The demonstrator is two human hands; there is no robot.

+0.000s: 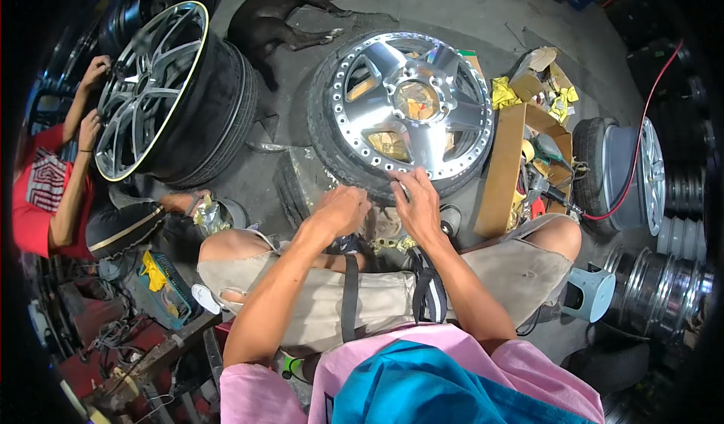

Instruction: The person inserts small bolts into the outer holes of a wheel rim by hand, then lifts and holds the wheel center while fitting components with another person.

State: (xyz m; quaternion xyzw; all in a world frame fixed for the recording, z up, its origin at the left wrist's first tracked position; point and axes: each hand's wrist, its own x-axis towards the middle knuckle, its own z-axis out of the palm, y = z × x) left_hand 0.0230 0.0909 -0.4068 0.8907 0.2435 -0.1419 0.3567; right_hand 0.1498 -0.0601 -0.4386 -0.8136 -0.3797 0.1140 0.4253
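Sitting cross-legged on a workshop floor (pixel 483 16), a person brings both bare hands to the near edge of a polished, spoked alloy wheel (pixel 426 151), which lies face up on a black tyre (pixel 323 126), its rim ringed with small bolts. The right hand (pixel 417 205) bends its fingers together at the wheel's near rim, while the left hand (pixel 343 211) curls just beside it, short of the metal; whether either pinches a small part cannot be told from this angle. The wheel looks rigid and probably heavy, its bright face likely slick and easily scratched, so the surest hold would seem to be on the thick spokes or the outer rim at opposite sides. A cardboard box (pixel 498 175) of tools stands close by the tyre's right edge, with crumpled yellow wrapping (pixel 504 92) near its far end, and a black dog (pixel 260 16) lies past the far left edge, leaving the gray floor off the tyre's far right edge as the likeliest room for moving. At left, a co-worker in a red shirt (pixel 38 228) has both hands on a second spoked wheel (pixel 142 84), and a red hose (pixel 641 133) hangs at right
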